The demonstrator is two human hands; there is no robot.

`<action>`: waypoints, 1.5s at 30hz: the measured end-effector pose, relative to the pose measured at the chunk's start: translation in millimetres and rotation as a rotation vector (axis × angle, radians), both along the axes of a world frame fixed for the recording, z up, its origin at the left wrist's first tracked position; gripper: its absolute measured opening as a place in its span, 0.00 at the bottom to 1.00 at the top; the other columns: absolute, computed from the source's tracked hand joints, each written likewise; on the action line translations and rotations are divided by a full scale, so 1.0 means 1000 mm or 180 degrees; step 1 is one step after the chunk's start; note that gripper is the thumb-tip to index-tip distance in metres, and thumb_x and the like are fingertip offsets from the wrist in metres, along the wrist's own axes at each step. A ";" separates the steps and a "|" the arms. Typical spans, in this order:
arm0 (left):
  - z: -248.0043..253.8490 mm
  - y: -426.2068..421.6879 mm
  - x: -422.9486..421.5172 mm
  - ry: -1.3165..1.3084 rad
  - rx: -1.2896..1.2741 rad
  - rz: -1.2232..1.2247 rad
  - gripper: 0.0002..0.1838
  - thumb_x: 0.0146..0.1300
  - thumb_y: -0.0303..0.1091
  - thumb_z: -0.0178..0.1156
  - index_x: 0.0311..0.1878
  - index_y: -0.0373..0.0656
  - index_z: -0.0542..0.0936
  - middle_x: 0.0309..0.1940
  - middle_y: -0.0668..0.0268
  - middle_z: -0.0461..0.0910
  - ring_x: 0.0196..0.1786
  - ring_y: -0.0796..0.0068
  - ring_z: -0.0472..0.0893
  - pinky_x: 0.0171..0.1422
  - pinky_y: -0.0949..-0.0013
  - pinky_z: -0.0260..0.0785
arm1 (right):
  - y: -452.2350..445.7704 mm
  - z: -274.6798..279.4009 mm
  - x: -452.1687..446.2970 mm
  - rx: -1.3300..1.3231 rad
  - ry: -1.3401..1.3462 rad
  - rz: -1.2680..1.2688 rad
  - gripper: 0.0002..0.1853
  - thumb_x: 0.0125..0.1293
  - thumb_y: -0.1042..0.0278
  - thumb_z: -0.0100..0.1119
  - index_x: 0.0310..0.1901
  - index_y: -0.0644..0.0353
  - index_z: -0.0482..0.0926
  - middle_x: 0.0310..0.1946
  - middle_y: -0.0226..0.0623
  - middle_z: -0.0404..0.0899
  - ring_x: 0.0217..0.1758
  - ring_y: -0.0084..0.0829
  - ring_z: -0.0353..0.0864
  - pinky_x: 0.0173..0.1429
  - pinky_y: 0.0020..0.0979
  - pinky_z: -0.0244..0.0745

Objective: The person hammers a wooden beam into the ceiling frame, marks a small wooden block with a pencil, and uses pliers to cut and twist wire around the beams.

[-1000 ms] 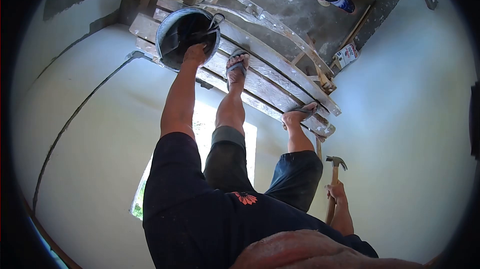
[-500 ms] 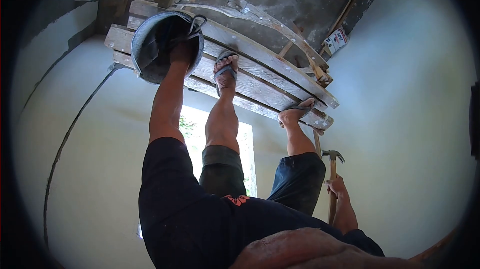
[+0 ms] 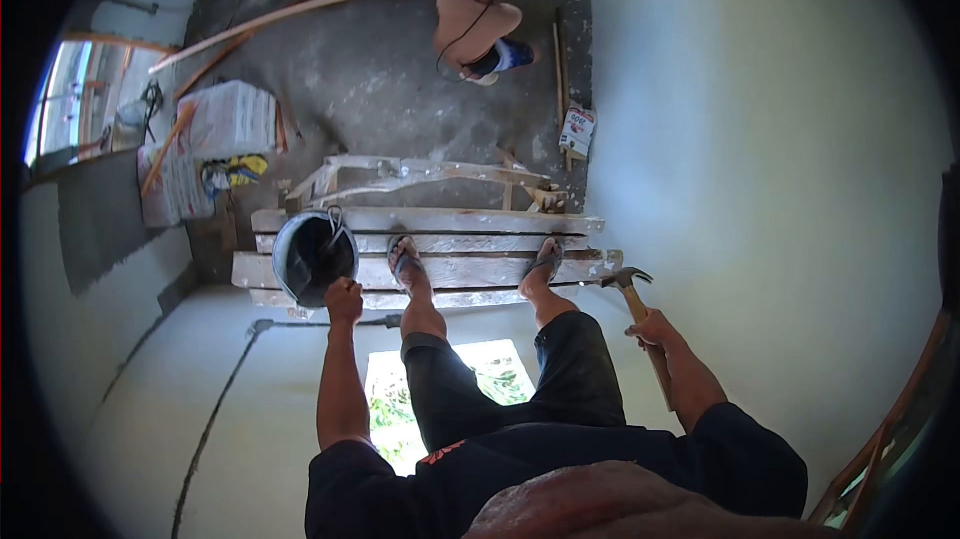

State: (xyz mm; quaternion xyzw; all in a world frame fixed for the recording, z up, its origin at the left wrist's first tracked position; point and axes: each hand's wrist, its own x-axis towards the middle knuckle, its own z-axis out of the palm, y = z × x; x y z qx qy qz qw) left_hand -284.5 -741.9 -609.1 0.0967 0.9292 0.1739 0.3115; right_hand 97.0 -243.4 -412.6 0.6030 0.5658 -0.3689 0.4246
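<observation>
My left hand [image 3: 343, 299] is closed at the near rim of a grey bucket [image 3: 288, 257]; whatever is in the fingers, if anything, is too small to make out. The bucket stands on the left end of a plank platform [image 3: 470, 270], its inside dark, with a dark strap or handle looped at its far rim. On the right, my right hand [image 3: 655, 327] wraps round the wooden handle of a claw hammer [image 3: 660, 374], its metal head up beyond the fist. Both my feet, in flip-flops, stand on the planks.
Below, another person [image 3: 475, 24] crouches on the concrete floor [image 3: 370, 89] by a long wooden strip [image 3: 300, 7]. Sacks [image 3: 232, 119] lie at left, a white container [image 3: 577, 129] at right. A window opening [image 3: 395, 404] is beneath me; a pale wall [image 3: 760, 189] rises at right.
My left hand has come up out of the bucket, closed, to its near rim. The view has shifted, showing more floor and the crouching person. The hammer stays in my right hand.
</observation>
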 end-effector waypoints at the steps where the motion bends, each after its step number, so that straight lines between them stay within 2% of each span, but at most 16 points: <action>1: 0.036 0.024 0.004 -0.0050 0.0059 0.0120 0.11 0.54 0.34 0.61 0.38 0.39 0.80 0.32 0.51 0.82 0.38 0.54 0.82 0.49 0.57 0.71 | 0.003 0.010 -0.005 -0.0021 0.0041 0.0027 0.25 0.47 0.67 0.70 0.45 0.69 0.72 0.21 0.37 0.76 0.16 0.28 0.76 0.21 0.31 0.74; 5: 0.118 0.114 0.033 -0.1006 0.1250 0.0477 0.14 0.55 0.32 0.61 0.42 0.33 0.79 0.26 0.58 0.81 0.21 0.76 0.78 0.22 0.71 0.70 | 0.019 0.051 -0.020 0.0069 0.0821 0.0047 0.25 0.47 0.65 0.71 0.45 0.69 0.73 0.21 0.37 0.76 0.17 0.27 0.76 0.22 0.31 0.75; 9: 0.222 0.237 0.092 -0.2010 0.1773 0.0288 0.09 0.62 0.32 0.59 0.40 0.37 0.80 0.24 0.64 0.81 0.24 0.76 0.79 0.28 0.73 0.72 | 0.037 0.101 -0.028 0.0068 0.1643 -0.0159 0.22 0.48 0.66 0.69 0.43 0.66 0.73 0.20 0.34 0.74 0.16 0.26 0.74 0.21 0.30 0.73; 13: 0.282 0.321 0.170 -0.3520 0.2772 -0.0285 0.10 0.64 0.36 0.59 0.38 0.38 0.79 0.47 0.56 0.78 0.46 0.73 0.78 0.45 0.69 0.71 | 0.042 0.126 -0.040 0.0449 0.2205 -0.0478 0.19 0.49 0.65 0.69 0.40 0.65 0.73 0.18 0.32 0.74 0.16 0.24 0.74 0.20 0.29 0.71; 15: 0.299 0.357 0.198 -0.2895 0.3202 -0.1371 0.11 0.64 0.38 0.59 0.38 0.39 0.79 0.52 0.57 0.73 0.51 0.74 0.74 0.50 0.68 0.67 | 0.040 0.129 -0.053 0.0735 0.2735 -0.0744 0.17 0.52 0.64 0.68 0.37 0.65 0.73 0.17 0.31 0.73 0.16 0.24 0.74 0.20 0.29 0.71; 18: 0.324 0.399 0.229 -0.2327 0.3596 -0.1584 0.10 0.65 0.38 0.59 0.38 0.39 0.79 0.41 0.62 0.76 0.42 0.77 0.75 0.45 0.70 0.68 | 0.042 0.137 -0.075 0.0615 0.3026 -0.1631 0.18 0.57 0.61 0.67 0.41 0.66 0.74 0.22 0.33 0.76 0.21 0.23 0.76 0.25 0.28 0.73; 22: 0.341 0.431 0.250 -0.2828 0.2852 0.0157 0.09 0.65 0.35 0.58 0.37 0.39 0.79 0.27 0.71 0.76 0.31 0.81 0.74 0.36 0.74 0.68 | 0.066 0.148 -0.084 0.0334 0.3339 -0.1670 0.19 0.58 0.57 0.68 0.40 0.66 0.75 0.27 0.32 0.76 0.27 0.20 0.74 0.30 0.26 0.72; 30: 0.342 0.436 0.228 -0.2604 0.1997 -0.0335 0.19 0.61 0.43 0.62 0.40 0.32 0.81 0.26 0.67 0.77 0.31 0.78 0.77 0.35 0.74 0.69 | 0.079 0.134 -0.030 -0.1617 0.2839 -0.1343 0.21 0.68 0.52 0.54 0.53 0.62 0.75 0.38 0.35 0.80 0.35 0.24 0.79 0.39 0.28 0.78; 32: 0.327 0.435 0.221 -0.2772 0.1596 -0.0398 0.19 0.59 0.43 0.64 0.36 0.31 0.82 0.24 0.68 0.76 0.26 0.79 0.75 0.30 0.74 0.67 | 0.067 0.176 -0.016 -0.1138 0.2888 -0.0773 0.19 0.65 0.57 0.54 0.54 0.57 0.77 0.38 0.34 0.81 0.36 0.25 0.80 0.40 0.29 0.78; 33: 0.381 0.453 0.219 -0.2863 0.1409 -0.0378 0.19 0.58 0.43 0.66 0.35 0.31 0.82 0.22 0.67 0.76 0.22 0.79 0.74 0.26 0.73 0.66 | 0.059 0.163 -0.005 -0.0835 0.3332 -0.0302 0.18 0.57 0.64 0.57 0.49 0.57 0.80 0.36 0.37 0.82 0.36 0.28 0.82 0.42 0.31 0.77; 34: 0.345 0.446 0.220 -0.2994 0.1541 -0.0285 0.18 0.58 0.42 0.66 0.34 0.31 0.82 0.21 0.67 0.76 0.22 0.79 0.74 0.26 0.73 0.67 | 0.049 0.150 -0.003 -0.0140 0.3561 0.0279 0.20 0.48 0.70 0.56 0.47 0.60 0.80 0.34 0.44 0.83 0.38 0.30 0.83 0.43 0.32 0.76; 35: 0.351 0.446 0.220 -0.2312 0.2539 -0.1391 0.18 0.59 0.41 0.65 0.34 0.31 0.82 0.21 0.66 0.76 0.23 0.79 0.75 0.26 0.73 0.67 | 0.039 0.146 -0.004 0.0424 0.3513 0.0268 0.19 0.46 0.71 0.56 0.43 0.61 0.81 0.30 0.49 0.81 0.35 0.34 0.83 0.40 0.34 0.75; 37: 0.343 0.450 0.220 -0.2667 0.1905 -0.1188 0.17 0.59 0.41 0.65 0.36 0.31 0.82 0.24 0.66 0.78 0.27 0.78 0.76 0.30 0.72 0.68 | 0.030 0.166 -0.006 0.1199 0.3604 0.0122 0.13 0.45 0.70 0.55 0.34 0.62 0.82 0.20 0.44 0.79 0.24 0.38 0.81 0.35 0.38 0.75; 41: 0.370 0.476 0.234 -0.2643 0.1413 -0.1494 0.16 0.58 0.39 0.65 0.38 0.32 0.82 0.26 0.64 0.78 0.28 0.75 0.77 0.34 0.71 0.69 | 0.037 0.172 0.019 0.0361 0.3202 -0.0758 0.16 0.48 0.71 0.53 0.39 0.57 0.85 0.23 0.37 0.82 0.25 0.29 0.83 0.35 0.32 0.78; 42: 0.354 0.480 0.228 -0.2614 0.1543 -0.1777 0.23 0.54 0.33 0.67 0.52 0.32 0.75 0.29 0.62 0.77 0.29 0.71 0.77 0.33 0.69 0.71 | 0.037 0.162 0.030 0.0597 0.3156 -0.0774 0.16 0.50 0.70 0.53 0.40 0.57 0.84 0.23 0.37 0.83 0.26 0.28 0.83 0.35 0.32 0.78; 45: 0.384 0.493 0.229 -0.2414 0.1371 -0.1996 0.39 0.51 0.27 0.66 0.66 0.33 0.60 0.31 0.60 0.76 0.30 0.68 0.77 0.33 0.66 0.72 | 0.046 0.173 0.109 0.1183 0.2775 -0.0715 0.14 0.55 0.62 0.58 0.41 0.59 0.82 0.28 0.37 0.83 0.26 0.27 0.83 0.34 0.32 0.78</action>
